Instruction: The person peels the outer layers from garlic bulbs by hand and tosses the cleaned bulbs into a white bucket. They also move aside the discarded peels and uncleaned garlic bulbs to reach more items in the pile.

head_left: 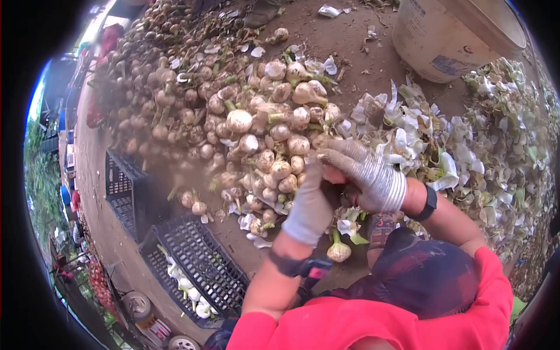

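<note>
My left hand (309, 213), in a pale glove, reaches up from the lower left with its fingers closed. Against it comes my right hand (364, 175), also gloved, its fingers curled over from the right. The two hands meet at the near edge of a large heap of garlic bulbs (280, 169). Whatever lies between them is hidden by the gloves and fingers. Just below the hands, a single garlic bulb with a green stem (338, 252) rests near my leg.
Peeled-off garlic skins (461, 169) are piled to the right. A large white bucket (452, 41) stands at the upper right. To the lower left, a black plastic crate (201, 262) has cleaned white garlic (189, 291) beside its slatted wall; another dark crate (122, 192) stands behind. Cans (143, 315) sit further left.
</note>
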Available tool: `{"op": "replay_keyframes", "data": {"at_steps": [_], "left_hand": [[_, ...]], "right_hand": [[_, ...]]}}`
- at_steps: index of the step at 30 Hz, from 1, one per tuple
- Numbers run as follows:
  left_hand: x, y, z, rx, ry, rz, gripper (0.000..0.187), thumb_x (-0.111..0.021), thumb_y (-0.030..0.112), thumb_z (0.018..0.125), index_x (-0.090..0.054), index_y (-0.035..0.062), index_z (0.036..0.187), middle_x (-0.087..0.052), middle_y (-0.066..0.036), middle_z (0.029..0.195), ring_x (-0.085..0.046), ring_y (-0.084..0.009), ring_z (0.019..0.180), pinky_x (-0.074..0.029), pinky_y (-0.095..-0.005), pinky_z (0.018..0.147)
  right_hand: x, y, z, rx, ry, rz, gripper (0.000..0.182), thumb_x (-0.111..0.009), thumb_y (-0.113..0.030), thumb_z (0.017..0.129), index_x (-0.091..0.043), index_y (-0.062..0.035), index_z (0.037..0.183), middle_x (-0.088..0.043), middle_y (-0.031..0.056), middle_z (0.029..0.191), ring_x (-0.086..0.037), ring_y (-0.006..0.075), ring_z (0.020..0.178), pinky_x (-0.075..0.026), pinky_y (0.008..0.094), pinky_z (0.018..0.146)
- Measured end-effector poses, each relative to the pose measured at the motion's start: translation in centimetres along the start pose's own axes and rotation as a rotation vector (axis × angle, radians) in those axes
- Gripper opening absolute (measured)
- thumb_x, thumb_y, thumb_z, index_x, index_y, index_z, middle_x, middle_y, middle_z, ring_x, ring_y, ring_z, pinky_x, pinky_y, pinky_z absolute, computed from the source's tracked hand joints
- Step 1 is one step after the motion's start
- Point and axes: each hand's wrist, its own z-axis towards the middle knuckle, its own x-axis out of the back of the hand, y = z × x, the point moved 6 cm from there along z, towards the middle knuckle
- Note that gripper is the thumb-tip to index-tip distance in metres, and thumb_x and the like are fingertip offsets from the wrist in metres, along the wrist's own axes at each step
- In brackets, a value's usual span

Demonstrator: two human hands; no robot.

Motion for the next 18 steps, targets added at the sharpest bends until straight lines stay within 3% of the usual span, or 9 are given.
{"op": "replay_keyframes", "data": {"at_steps": [2, 3, 4, 5, 7, 8, 9, 10, 18], "left_hand": [[-0.5, -0.8, 0.7, -0.022, -0.027, -0.195, 0.022, -0.048, 0.027, 0.094, -0.05, 0.0066, 0.102, -0.053, -0.006, 0.1, -0.058, -0.0202, 0.085, -0.053, -0.0322, 0.071], [-0.8, -0.5, 0.5, 0.009, -0.054, -0.201, 0.022, -0.052, 0.027, 0.092, -0.05, 0.0054, 0.096, -0.053, -0.005, 0.097, -0.058, -0.0181, 0.085, -0.053, -0.0316, 0.071], [-0.4, 0.0, 0.2, -0.121, -0.019, 0.131, 0.033, -0.055, 0.032, 0.09, -0.05, 0.0049, 0.107, -0.056, -0.006, 0.099, -0.058, -0.0184, 0.09, -0.05, -0.0319, 0.078], [-0.6, 0.8, -0.3, -0.237, 0.058, 0.466, 0.046, -0.058, 0.037, 0.088, -0.051, 0.0044, 0.119, -0.058, -0.007, 0.1, -0.058, -0.0187, 0.095, -0.048, -0.0322, 0.086], [-1.7, 1.6, -1.0, -0.319, 0.078, 0.662, 0.049, -0.066, 0.015, 0.078, -0.047, 0.0021, 0.121, -0.055, -0.009, 0.103, -0.057, -0.0189, 0.094, -0.046, -0.0355, 0.089], [-0.6, 1.3, -1.0, -0.46, -0.01, 0.874, 0.062, -0.07, 0.002, 0.066, -0.043, 0.0007, 0.122, -0.05, -0.012, 0.111, -0.054, -0.0201, 0.099, -0.045, -0.0379, 0.09], [-3.5, 2.7, -1.9, -0.716, -0.105, 1.318, 0.067, -0.073, 0.006, 0.061, -0.043, 0.0011, 0.121, -0.047, -0.016, 0.115, -0.051, -0.026, 0.106, -0.044, -0.0391, 0.091], [-4.0, 2.7, -2.3, -0.746, -0.146, 1.386, 0.069, -0.074, 0.007, 0.059, -0.043, 0.0013, 0.121, -0.047, -0.017, 0.115, -0.05, -0.0294, 0.107, -0.043, -0.0398, 0.092], [-4.5, 3.3, -3.1, -0.801, -0.29, 1.647, 0.073, -0.075, 0.012, 0.059, -0.042, 0.001, 0.123, -0.05, -0.021, 0.112, -0.05, -0.0381, 0.104, -0.041, -0.0434, 0.091]], "right_hand": [[0.1, 0.6, -1.8, -0.254, 0.017, 0.398, 0.077, -0.059, 0.005, 0.066, -0.035, -0.0045, 0.139, -0.049, 0.0153, 0.126, -0.048, 0.029, 0.118, -0.04, 0.0388, 0.1], [-0.7, 2.4, -2.4, -0.334, 0.307, 1.131, 0.07, -0.063, -0.004, 0.073, -0.035, -0.0027, 0.137, -0.048, 0.0097, 0.127, -0.053, 0.0214, 0.112, -0.044, 0.0337, 0.095], [0.2, 3.4, -3.6, -0.42, 0.333, 1.171, 0.064, -0.062, -0.008, 0.078, -0.036, -0.0028, 0.137, -0.05, 0.0079, 0.124, -0.055, 0.0185, 0.106, -0.046, 0.0307, 0.091], [1.0, 4.0, -4.2, -0.549, 0.346, 1.078, 0.054, -0.061, -0.017, 0.084, -0.042, -0.0024, 0.133, -0.055, 0.0058, 0.115, -0.056, 0.0149, 0.097, -0.048, 0.0279, 0.083], [2.1, 4.2, -4.9, -0.683, 0.359, 0.99, 0.047, -0.06, -0.025, 0.09, -0.047, -0.0019, 0.129, -0.059, 0.0038, 0.107, -0.058, 0.0113, 0.088, -0.05, 0.0251, 0.076], [1.4, 3.6, -4.6, -0.776, 0.137, 0.822, 0.043, -0.062, -0.026, 0.089, -0.053, -0.0009, 0.122, -0.061, 0.0032, 0.099, -0.057, 0.01, 0.085, -0.049, 0.0249, 0.073], [0.3, 3.1, -4.6, -0.858, -0.086, 0.649, 0.039, -0.063, -0.028, 0.088, -0.059, 0.0001, 0.115, -0.063, 0.0026, 0.092, -0.056, 0.0086, 0.083, -0.048, 0.0247, 0.07], [-0.9, 2.5, -4.8, -0.774, 0.121, 0.869, 0.03, -0.063, -0.027, 0.088, -0.065, 0.0001, 0.101, -0.064, 0.0016, 0.084, -0.055, 0.0077, 0.077, -0.046, 0.0255, 0.067], [-1.7, 2.6, -5.5, -0.718, -0.036, 0.572, 0.028, -0.056, -0.026, 0.092, -0.063, -0.0001, 0.086, -0.057, 0.0024, 0.061, -0.05, 0.0087, 0.057, -0.043, 0.0296, 0.052]]}}
